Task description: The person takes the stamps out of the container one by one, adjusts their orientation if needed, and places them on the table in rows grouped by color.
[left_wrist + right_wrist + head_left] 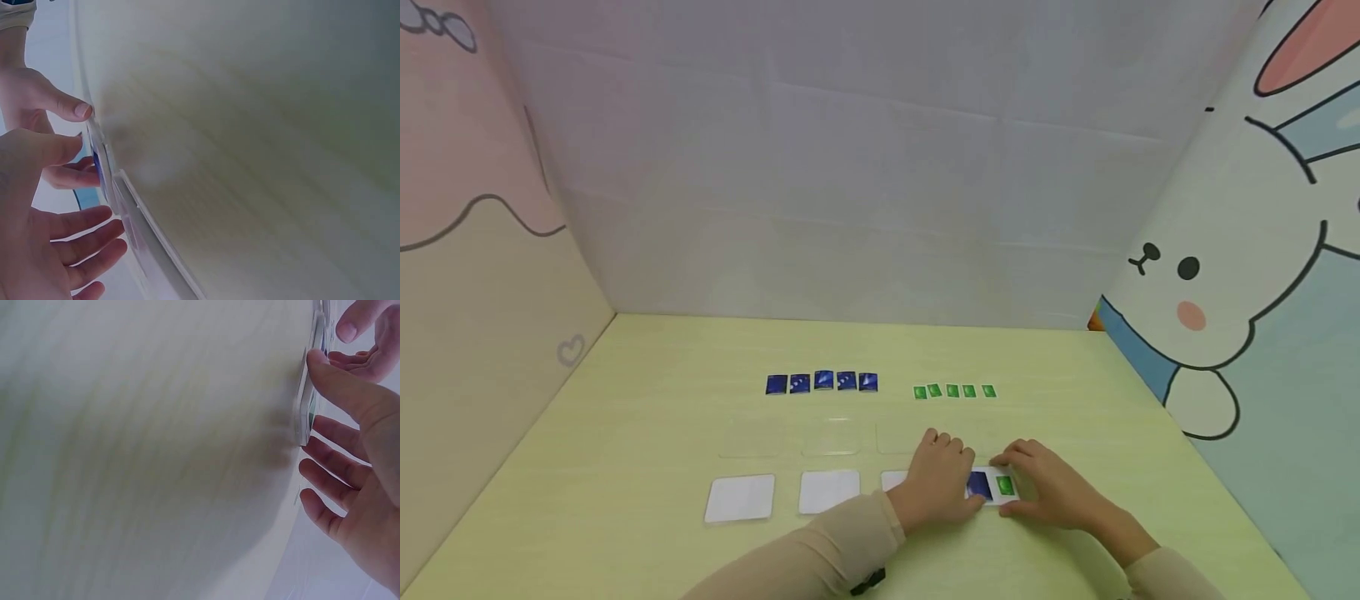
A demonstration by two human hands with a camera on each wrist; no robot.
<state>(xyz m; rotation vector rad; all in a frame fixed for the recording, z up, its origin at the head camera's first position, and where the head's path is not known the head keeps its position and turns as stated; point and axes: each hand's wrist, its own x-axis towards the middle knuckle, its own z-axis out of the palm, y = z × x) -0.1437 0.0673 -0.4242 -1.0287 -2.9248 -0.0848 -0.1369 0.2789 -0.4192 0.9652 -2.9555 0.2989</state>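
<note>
A white rectangular plate (1001,500) lies on the table with a small blue picture (978,486) and a smaller green picture (1005,485) on it. My right hand (1060,492) grips the plate's right end, thumb on the near edge and fingers at the far edge. Over the plate's left part is my left hand (936,482). Its thumb is beside the blue picture, and in the right wrist view a small gap shows between that thumb (347,331) and the plate. The left fingers (94,244) are extended and loosely spread. Another white plate (892,479) is partly hidden behind the left hand.
Two blank white plates (740,498) (829,492) lie to the left. Behind them sit clear rectangular covers (831,437). Farther back are a row of blue pictures (823,381) and a row of green ones (952,391). Walls (850,167) enclose the table's back and sides.
</note>
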